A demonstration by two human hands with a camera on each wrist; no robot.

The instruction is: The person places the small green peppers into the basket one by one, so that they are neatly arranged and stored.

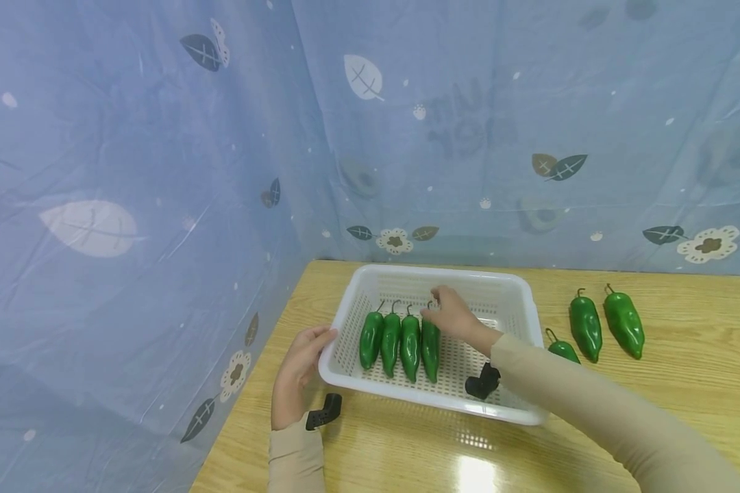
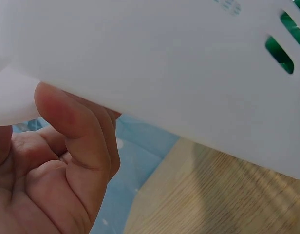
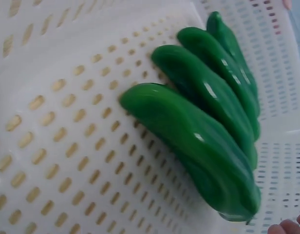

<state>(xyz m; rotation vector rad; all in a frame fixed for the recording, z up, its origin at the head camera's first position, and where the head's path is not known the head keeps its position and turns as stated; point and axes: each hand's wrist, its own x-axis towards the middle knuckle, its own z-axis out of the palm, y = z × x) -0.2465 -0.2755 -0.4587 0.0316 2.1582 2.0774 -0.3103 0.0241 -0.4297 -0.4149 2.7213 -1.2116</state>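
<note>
In the head view a white perforated plastic basket [image 1: 432, 395] holds several green peppers [image 1: 391, 344] laid side by side, stems toward the back. My left hand [image 1: 301, 356] grips the basket's left rim, its curled fingers reaching under the lip in the left wrist view. Over the basket, my right hand [image 1: 455, 316] hovers by the stem end of the rightmost pepper [image 1: 430, 349]. In the right wrist view its fingertips [image 3: 289, 227] show in the bottom corner, apart from that pepper and relaxed, with nothing seen between them.
On the wooden table [image 1: 684, 397], right of the basket, lie more green peppers: one [image 1: 586, 327] and another [image 1: 624, 323] farther back, and a third [image 1: 564, 351] partly behind my right sleeve. A blue patterned curtain [image 1: 469, 137] hangs behind and at the left.
</note>
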